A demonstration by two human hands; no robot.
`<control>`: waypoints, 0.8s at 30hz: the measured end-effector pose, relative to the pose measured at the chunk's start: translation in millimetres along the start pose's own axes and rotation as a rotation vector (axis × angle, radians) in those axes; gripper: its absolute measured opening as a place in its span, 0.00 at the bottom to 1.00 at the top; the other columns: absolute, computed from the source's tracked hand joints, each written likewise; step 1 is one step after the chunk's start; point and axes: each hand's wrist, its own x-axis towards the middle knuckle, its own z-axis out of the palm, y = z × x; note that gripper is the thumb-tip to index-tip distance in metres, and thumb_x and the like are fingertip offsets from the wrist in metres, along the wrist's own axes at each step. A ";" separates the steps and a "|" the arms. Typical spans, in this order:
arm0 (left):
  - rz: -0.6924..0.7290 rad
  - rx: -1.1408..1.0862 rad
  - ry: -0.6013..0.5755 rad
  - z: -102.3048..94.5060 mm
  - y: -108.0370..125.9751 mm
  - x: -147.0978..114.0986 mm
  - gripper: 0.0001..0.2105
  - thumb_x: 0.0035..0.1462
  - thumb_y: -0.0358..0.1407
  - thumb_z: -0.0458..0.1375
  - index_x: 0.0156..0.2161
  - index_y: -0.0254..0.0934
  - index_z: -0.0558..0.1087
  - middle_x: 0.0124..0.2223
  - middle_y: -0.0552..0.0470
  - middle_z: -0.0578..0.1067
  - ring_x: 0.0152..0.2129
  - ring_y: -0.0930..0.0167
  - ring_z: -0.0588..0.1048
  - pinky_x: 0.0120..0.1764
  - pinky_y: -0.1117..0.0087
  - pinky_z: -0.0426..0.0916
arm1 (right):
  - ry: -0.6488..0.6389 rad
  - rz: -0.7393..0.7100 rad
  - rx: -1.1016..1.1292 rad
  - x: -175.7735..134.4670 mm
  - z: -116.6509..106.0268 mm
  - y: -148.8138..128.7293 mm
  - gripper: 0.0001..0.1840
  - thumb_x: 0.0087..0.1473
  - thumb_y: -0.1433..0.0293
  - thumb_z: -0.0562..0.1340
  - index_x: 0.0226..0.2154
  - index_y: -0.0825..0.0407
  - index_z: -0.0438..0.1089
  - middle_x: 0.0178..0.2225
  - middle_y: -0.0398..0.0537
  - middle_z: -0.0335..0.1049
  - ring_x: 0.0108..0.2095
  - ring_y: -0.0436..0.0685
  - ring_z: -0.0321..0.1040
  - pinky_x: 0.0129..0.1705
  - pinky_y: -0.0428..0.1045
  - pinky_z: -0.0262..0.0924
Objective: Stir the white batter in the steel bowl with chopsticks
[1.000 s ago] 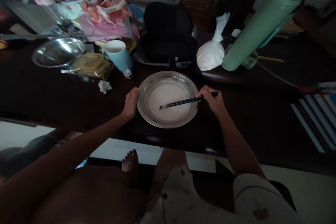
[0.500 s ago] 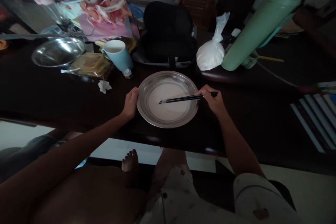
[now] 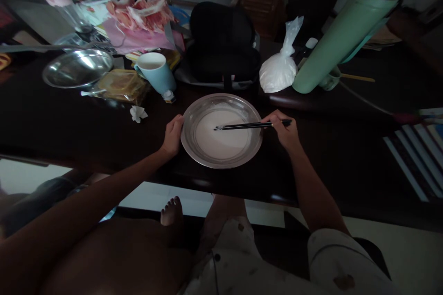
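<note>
A round metal bowl stands on the dark table, holding a whitish liquid. My left hand is closed on the bowl's left rim. From the right, my right hand grips a pair of black chopsticks near their thick ends. Their tips, coated in white, reach over the middle of the liquid; I cannot tell how deep they dip. A tied plastic bag of white powder sits behind the bowl to the right.
A green thermos stands at the back right, with books at the far right. Behind the bowl is a black case. To the left are a blue mug, a packet, crumpled tissue and another metal bowl.
The chopstick tips have shifted slightly right and away from me in the bowl. My right hand has moved a little right. My left hand and the bowl have stayed put.
</note>
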 end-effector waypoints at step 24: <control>0.008 -0.011 0.001 -0.3 -1.5 0.9 0.23 0.59 0.45 0.61 0.19 0.39 0.58 0.21 0.56 0.56 0.21 0.73 0.56 0.23 0.70 0.56 | -0.076 -0.008 -0.006 -1.0 2.2 1.0 0.25 0.58 0.45 0.59 0.27 0.45 0.78 0.28 0.46 0.73 0.31 0.56 0.69 0.38 0.54 0.65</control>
